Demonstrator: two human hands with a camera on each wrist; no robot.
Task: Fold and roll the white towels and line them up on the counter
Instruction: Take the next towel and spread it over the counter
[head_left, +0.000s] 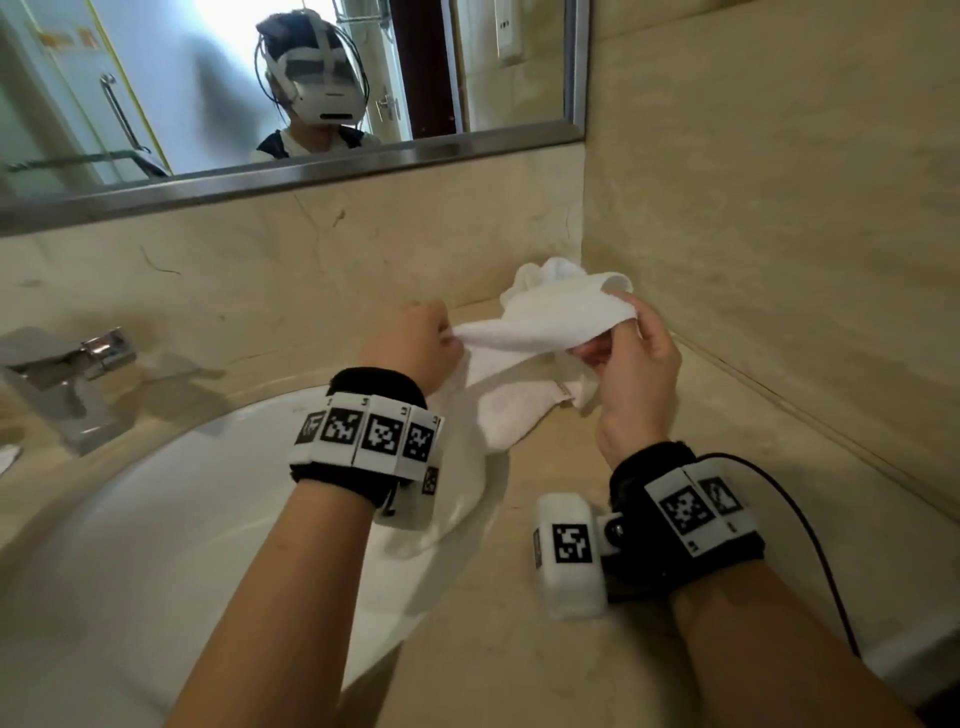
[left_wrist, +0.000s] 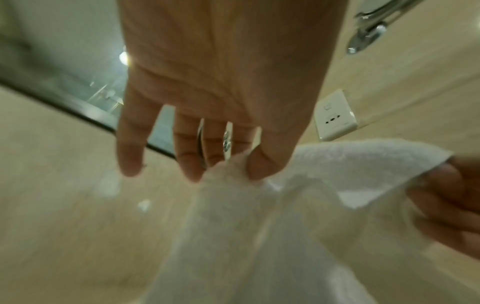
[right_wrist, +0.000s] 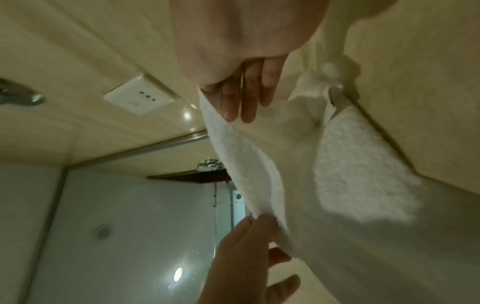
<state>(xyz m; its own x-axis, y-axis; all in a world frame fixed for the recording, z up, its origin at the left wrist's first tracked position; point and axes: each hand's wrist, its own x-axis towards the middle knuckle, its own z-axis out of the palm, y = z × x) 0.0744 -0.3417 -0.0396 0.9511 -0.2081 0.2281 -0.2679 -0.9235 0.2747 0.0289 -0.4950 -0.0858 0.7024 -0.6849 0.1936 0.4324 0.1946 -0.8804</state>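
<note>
I held a white towel (head_left: 540, 325) up above the counter (head_left: 561, 639), stretched between my two hands near the corner where the two walls met. My left hand (head_left: 415, 345) pinched one end of its top edge; from the left wrist view my thumb and a fingertip were pressed together on the cloth, while the other fingers (left_wrist: 131, 152) hung fairly straight and apart, holding nothing. My right hand (head_left: 631, 358) gripped the other end, thumb on the near side and fingers (right_wrist: 248, 96) tucked behind the towel, so the edge ran taut from hand to hand. The rest of the towel drooped from that edge, and its lower part lay on the counter, just beside the rim of the white sink (head_left: 156, 519). Behind the held towel, a second bunch of white cloth (head_left: 558, 273) sat in the corner against the wall; I could not tell whether it was a separate towel or part of the same one. A chrome faucet (head_left: 67, 374) stood to the left of the sink, well apart from my hands. A mirror (head_left: 218, 88) hung above the backsplash.
</note>
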